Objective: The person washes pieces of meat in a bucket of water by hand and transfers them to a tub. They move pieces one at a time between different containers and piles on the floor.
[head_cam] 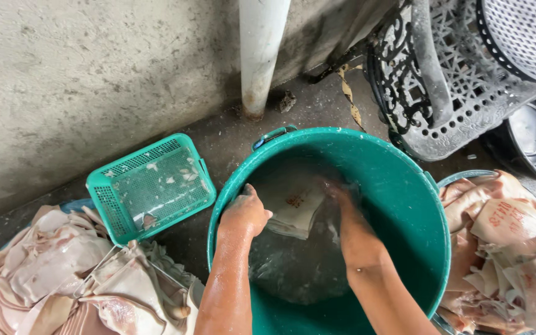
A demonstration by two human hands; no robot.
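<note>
Both hands (293, 214) on pale stamped sheet (296, 208)

rough grey concrete wall (63, 74), white pipe (260, 49), damp dark floor (231, 139), stacked plastic chairs (448, 87) in daylight

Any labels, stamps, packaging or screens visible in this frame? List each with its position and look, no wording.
Red ink stamp: on a pale skin piece atop the right-hand pile, slanted, blurry.
Reddish stamp mark: on the pale piece under water in the green tub, between left hand and right hand.
No packages, signs or screens.
</note>
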